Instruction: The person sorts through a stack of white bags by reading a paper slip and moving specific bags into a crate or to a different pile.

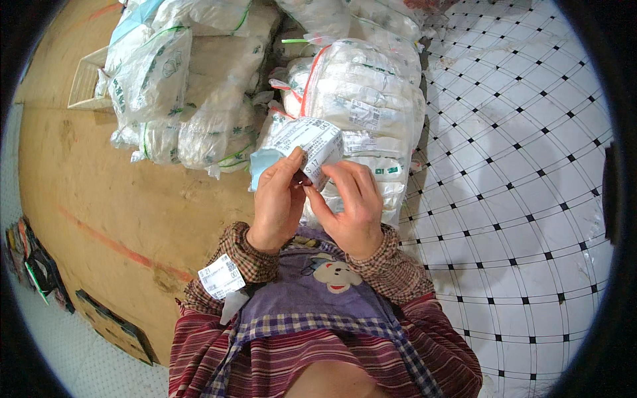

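Observation:
A curled strip of white printed labels [306, 134] with a light-blue backing is held out in front of my chest. My left hand [277, 202] pinches it from the left, thumb on top. At its lower right corner, my right hand [352, 205] has thumb and forefinger closed on the label edge. Something small and dark shows between the two hands, too hidden to name. Just beyond lies a clear plastic bag [368, 86] with a red closure, packed with white wrapped bundles bearing labels. A separate white label [222, 276] is stuck to my left sleeve.
More clear bags [225, 73] of white bundles, some with green closures, are piled at the far left on a brown board [86, 179]. Beside them stands a cream wire basket [88, 78]. White surface with a black lattice pattern [511, 199] spreads along the right. Dark items [41, 265] lie far left.

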A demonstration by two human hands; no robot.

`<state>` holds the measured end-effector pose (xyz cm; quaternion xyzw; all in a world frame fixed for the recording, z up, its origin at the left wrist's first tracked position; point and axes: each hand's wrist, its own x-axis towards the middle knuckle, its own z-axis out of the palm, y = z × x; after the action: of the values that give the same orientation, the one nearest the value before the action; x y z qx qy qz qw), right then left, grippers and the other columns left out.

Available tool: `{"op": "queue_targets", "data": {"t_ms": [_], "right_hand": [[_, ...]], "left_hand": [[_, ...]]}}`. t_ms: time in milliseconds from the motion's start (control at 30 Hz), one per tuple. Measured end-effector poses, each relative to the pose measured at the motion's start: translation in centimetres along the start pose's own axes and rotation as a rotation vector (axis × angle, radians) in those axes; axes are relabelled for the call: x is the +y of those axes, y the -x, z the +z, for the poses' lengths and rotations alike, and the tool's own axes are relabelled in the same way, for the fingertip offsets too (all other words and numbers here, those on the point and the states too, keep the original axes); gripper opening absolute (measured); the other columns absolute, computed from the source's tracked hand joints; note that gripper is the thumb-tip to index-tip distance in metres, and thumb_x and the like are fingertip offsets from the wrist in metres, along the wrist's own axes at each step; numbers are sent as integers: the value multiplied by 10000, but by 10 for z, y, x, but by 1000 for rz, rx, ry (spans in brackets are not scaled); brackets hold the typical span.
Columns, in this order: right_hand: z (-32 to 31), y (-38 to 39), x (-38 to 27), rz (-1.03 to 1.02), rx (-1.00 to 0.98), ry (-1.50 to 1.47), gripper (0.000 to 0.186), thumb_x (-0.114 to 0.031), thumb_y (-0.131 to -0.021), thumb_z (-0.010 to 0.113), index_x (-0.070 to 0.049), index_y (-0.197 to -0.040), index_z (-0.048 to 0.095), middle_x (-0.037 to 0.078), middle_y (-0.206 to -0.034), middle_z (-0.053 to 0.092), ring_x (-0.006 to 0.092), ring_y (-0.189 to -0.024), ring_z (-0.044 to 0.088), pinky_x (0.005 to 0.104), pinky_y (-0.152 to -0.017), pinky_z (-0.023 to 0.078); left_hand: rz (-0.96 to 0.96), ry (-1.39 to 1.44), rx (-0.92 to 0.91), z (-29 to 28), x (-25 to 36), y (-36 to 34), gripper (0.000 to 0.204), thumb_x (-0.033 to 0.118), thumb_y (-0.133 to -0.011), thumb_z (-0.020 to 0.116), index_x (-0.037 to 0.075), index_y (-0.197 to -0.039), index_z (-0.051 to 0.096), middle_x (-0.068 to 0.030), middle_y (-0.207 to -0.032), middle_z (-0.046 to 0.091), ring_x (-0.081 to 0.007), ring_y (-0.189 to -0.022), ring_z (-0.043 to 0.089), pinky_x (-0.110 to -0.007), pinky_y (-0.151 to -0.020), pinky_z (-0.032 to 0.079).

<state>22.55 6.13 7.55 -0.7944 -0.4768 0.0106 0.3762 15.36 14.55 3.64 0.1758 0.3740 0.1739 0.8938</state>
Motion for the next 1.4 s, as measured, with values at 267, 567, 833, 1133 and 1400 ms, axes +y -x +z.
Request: {"op": "queue_targets", "data": {"t_ms": [267, 567, 833, 1133, 1400], "right_hand": [[6, 2, 32, 57, 10, 68, 273, -68, -648, 666, 16, -874, 538, 124, -817, 551, 286, -759, 547, 356, -652, 449], [3, -7, 58, 133, 9, -53, 131, 0, -719, 573, 28, -845, 554, 131, -802, 560, 279, -708, 559, 344, -615, 452], [-1, -11, 100, 499, 25, -405, 81, -38, -768, 549, 35, -802, 553, 96, -742, 583, 204, -634, 569, 270, -550, 446], [-68, -29, 197, 883, 425, -970, 172, -125, -838, 496, 35, -837, 559, 42, -708, 560, 102, -607, 501, 236, -553, 400], [-56, -43, 200, 917, 462, -1127, 165, -122, -835, 493, 28, -813, 557, 40, -685, 552, 101, -584, 496, 238, -537, 396]], "left_hand": [[11, -7, 29, 17, -28, -4, 175, 141, -876, 411, 12, -830, 519, -17, -785, 508, -92, -735, 459, -241, -673, 379], [158, -288, -3, 17, -49, -25, 224, 170, -900, 408, -7, -867, 542, -15, -828, 529, -73, -749, 456, -231, -684, 381], [251, -421, 45, 9, -55, -48, 237, 172, -890, 417, -30, -880, 540, -7, -792, 511, -62, -696, 414, -214, -603, 336], [444, -1754, 172, -86, 88, -59, 84, 14, -718, 505, -65, -718, 475, -92, -708, 416, -187, -661, 449, -339, -567, 360], [528, -2329, -446, 5, 27, -109, 318, -31, -678, 478, -30, -994, 451, -176, -1031, 434, -284, -800, 529, -321, -638, 471]]}}
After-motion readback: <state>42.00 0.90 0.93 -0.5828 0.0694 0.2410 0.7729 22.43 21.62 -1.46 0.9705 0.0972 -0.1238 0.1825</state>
